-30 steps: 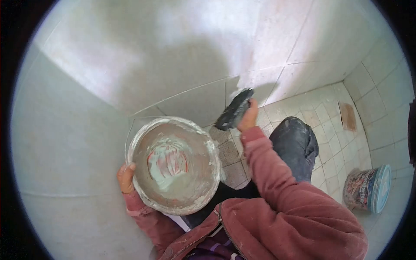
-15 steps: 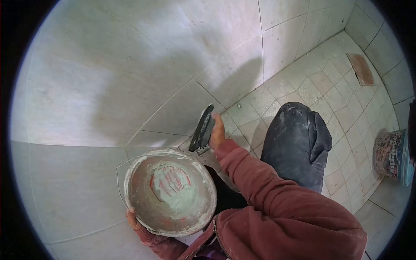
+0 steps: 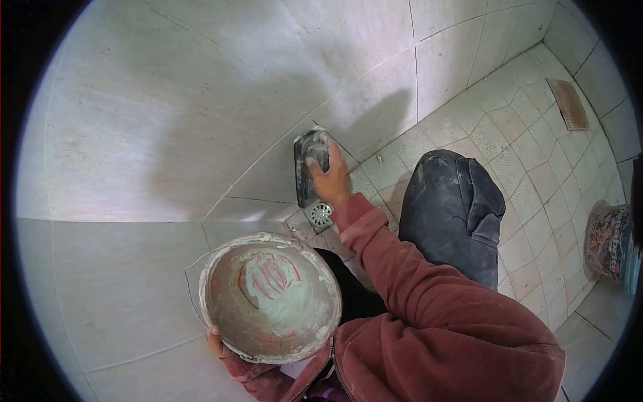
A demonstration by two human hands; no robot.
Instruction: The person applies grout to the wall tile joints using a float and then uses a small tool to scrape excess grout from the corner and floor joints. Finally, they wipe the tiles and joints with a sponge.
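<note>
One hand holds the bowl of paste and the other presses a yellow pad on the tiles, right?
Not quite: the pad is black, not yellow. The head view shows the right hand pressing it on the tiles while the left hand holds the bowl of paste.

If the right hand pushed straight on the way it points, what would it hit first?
The tiled wall: the right hand presses a dark float that seems to lie flat against it, though depth is hard to judge.
</note>
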